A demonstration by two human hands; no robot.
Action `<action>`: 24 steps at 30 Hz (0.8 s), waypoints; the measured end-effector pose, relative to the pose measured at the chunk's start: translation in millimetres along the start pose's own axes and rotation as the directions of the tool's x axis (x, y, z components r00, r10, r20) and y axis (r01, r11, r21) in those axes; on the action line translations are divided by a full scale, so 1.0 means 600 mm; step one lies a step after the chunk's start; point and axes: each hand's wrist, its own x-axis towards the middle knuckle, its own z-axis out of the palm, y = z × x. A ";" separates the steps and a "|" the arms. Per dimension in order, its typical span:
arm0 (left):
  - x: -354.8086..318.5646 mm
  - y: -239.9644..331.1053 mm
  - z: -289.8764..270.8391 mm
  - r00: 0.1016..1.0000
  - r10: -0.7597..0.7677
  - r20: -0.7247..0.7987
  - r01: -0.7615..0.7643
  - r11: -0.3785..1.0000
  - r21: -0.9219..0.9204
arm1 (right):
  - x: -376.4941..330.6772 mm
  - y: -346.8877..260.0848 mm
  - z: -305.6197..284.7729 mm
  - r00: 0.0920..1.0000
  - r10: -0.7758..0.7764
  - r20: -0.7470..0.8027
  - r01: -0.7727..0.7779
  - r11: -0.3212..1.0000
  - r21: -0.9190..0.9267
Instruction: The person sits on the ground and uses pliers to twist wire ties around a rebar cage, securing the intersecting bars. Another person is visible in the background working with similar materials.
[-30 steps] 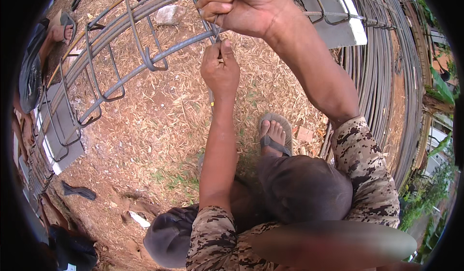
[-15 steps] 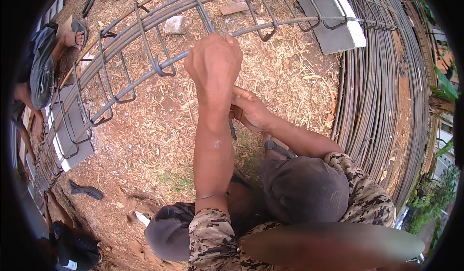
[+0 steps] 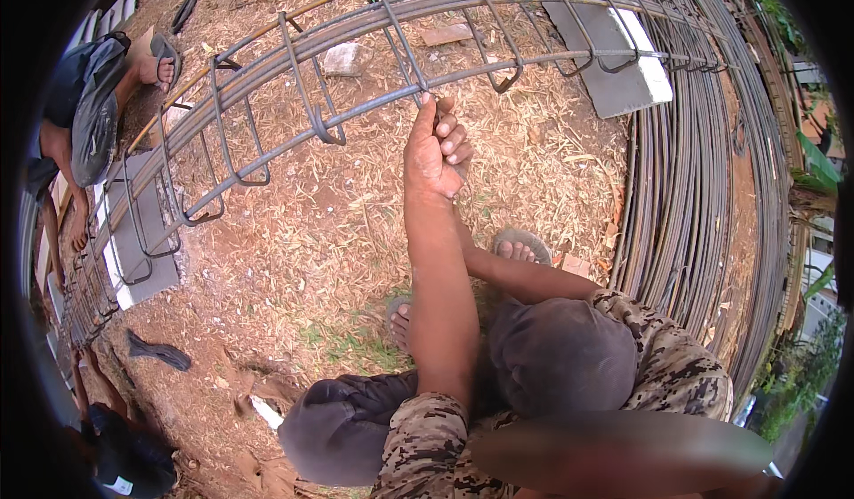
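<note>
Rebar cage (image 3: 366, 103) arches across the upper part of my view, its nearer bar just above my left hand (image 3: 436, 148). That thumb points up at the bar's crossing with a stirrup (image 3: 398, 32), the other fingers curled toward the palm; I can't tell whether they pinch anything. My right forearm (image 3: 543, 277) runs behind the left, hiding its hand, so those fingers I can't judge. Farther right, a grey-and-white block (image 3: 614, 90) sits beneath the cage, beside long rods (image 3: 676, 197).
</note>
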 end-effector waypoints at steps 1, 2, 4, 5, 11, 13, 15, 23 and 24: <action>0.003 0.003 -0.004 0.999 -0.023 0.023 0.023 1.000 0.007 | 0.001 0.006 -0.009 0.997 -0.018 -0.078 0.020 0.999 0.031; 0.005 0.004 -0.007 0.999 -0.025 0.026 0.025 1.000 0.009 | 0.006 0.011 -0.023 0.987 -0.103 -0.124 0.114 0.990 0.088; 0.008 0.006 -0.011 0.997 -0.072 0.025 0.071 0.997 0.022 | 0.012 0.021 -0.066 0.990 -0.130 -0.047 0.138 0.948 0.288; 0.008 0.004 -0.011 0.999 -0.018 -0.039 0.019 0.999 0.046 | 0.013 0.022 -0.090 0.999 -0.043 0.033 0.017 0.830 0.558; 0.003 -0.007 0.013 0.698 0.716 0.008 -0.143 0.129 0.981 | -0.062 0.003 -0.357 0.902 0.174 0.395 -0.431 0.318 0.844; -0.008 -0.017 0.025 0.694 0.711 -0.116 -0.114 0.268 0.957 | -0.053 -0.052 -0.439 0.890 0.251 0.380 -0.454 0.541 0.708; -0.018 -0.031 0.032 0.745 0.614 -0.262 -0.134 0.522 0.842 | -0.026 -0.119 -0.501 0.938 0.262 0.225 -0.312 0.923 0.226; -0.021 -0.058 0.060 0.853 0.274 -0.444 -0.333 0.941 -0.059 | 0.061 -0.298 -0.550 0.934 0.208 0.290 0.169 0.459 -0.872; -0.023 -0.059 0.063 0.845 0.301 -0.442 -0.353 0.935 -0.039 | 0.063 -0.313 -0.544 0.937 0.230 0.264 0.166 0.370 -0.914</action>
